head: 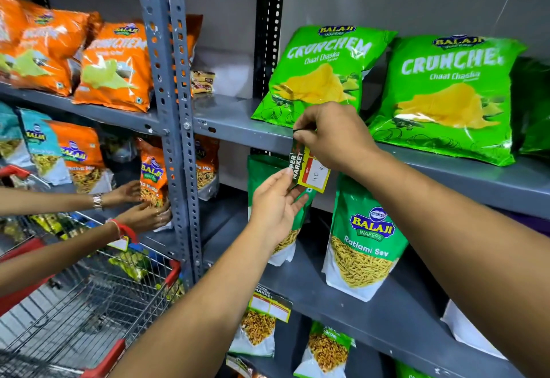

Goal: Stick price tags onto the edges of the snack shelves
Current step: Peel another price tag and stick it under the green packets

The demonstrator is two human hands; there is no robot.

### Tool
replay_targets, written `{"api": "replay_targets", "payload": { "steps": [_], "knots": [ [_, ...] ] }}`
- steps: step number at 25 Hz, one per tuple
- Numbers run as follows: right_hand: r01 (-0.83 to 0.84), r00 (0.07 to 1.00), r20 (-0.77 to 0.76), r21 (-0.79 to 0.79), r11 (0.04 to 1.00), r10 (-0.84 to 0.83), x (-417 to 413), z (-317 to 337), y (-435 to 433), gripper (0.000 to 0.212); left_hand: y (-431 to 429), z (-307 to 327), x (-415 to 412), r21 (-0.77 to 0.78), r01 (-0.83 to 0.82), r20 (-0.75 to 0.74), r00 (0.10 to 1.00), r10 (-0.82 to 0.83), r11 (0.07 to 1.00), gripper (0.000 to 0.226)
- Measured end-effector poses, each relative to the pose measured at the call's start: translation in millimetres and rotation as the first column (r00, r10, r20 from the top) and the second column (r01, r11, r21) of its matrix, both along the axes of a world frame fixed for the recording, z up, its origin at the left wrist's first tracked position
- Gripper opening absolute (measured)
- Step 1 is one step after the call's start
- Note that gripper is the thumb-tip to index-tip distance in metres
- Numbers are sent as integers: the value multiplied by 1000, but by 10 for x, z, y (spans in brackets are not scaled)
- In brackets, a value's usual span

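A yellow, red and black price tag (311, 169) reading "40" hangs tilted against the front edge of the grey upper shelf (238, 135), below a green Crunchem bag (320, 74). My right hand (333, 136) pinches the tag's top end at the shelf edge. My left hand (275, 208) holds the tag's lower left edge with thumb and fingers. Another price tag (270, 307) is stuck on the edge of the lower shelf (372, 309).
A second green Crunchem bag (449, 97) and a Ratlami Sev pouch (364, 237) stand to the right. Another person's two hands (140, 205) handle an orange pouch (153, 179) left of the grey upright post (175, 115). A red shopping cart (89, 303) stands at lower left.
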State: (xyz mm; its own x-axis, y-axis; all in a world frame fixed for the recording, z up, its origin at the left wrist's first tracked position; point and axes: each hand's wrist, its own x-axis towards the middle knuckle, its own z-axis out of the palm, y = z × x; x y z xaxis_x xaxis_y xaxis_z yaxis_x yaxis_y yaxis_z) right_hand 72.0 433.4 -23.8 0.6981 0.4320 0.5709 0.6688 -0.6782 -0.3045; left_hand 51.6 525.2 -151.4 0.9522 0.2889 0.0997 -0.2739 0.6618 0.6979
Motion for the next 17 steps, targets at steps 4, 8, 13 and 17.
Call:
{"api": "replay_targets", "payload": {
  "steps": [4, 8, 13, 17],
  "knots": [
    [-7, 1000, -22, 33, 999, 8, -4, -16, -23, 6, -10, 12, 16, -24, 6, -21, 1000, -6, 1000, 11],
    [-31, 999, -36, 26, 999, 32, -52, -44, -41, 3, 14, 19, -16, -11, 12, -12, 1000, -12, 1000, 13],
    [-47, 998, -47, 72, 996, 50, -169, -78, -126, 5, 85, -42, -84, 31, -18, 27, 999, 17, 999, 15],
    [22, 999, -29, 96, 995, -19, -258, -109, -283, 10, 232, -16, -184, 195, -97, 77, 993, 83, 976, 14]
  ]
}}
